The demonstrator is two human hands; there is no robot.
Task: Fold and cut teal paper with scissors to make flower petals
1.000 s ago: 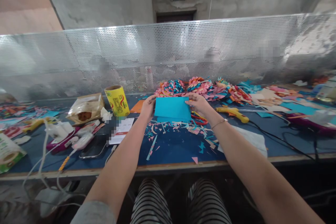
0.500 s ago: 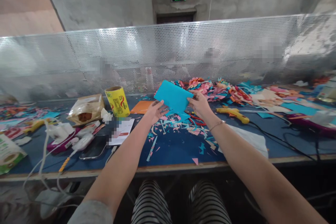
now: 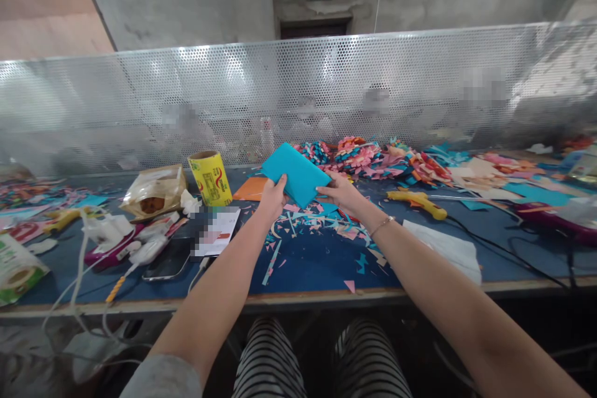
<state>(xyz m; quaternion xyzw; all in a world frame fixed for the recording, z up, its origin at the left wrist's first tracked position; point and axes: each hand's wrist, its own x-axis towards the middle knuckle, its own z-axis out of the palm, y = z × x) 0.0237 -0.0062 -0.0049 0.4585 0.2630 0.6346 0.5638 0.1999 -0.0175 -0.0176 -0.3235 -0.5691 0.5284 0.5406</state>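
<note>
A blue folded sheet (image 3: 296,175) is held above the middle of the table, tilted. My left hand (image 3: 275,196) grips its lower left edge, with the thumb on the face of the sheet. At its right corner my right hand (image 3: 339,191) pinches the sheet between thumb and fingers. Below and behind the hands lie small paper scraps (image 3: 326,224) in blue, pink and cream. An orange sheet (image 3: 250,189) lies on the table just left of the blue one.
Heaped cut paper (image 3: 357,155) lies along a perforated metal screen (image 3: 233,93). On the left stand a yellow roll (image 3: 211,179), a paper bag (image 3: 153,193) and a phone (image 3: 168,261) among cables. A yellow glue gun (image 3: 417,202) with a black cord lies at right.
My left hand has closed on the blue sheet, where its fingers were looser before. The sheet has turned and its lower corner now points down. My right hand has shifted slightly down and left.
</note>
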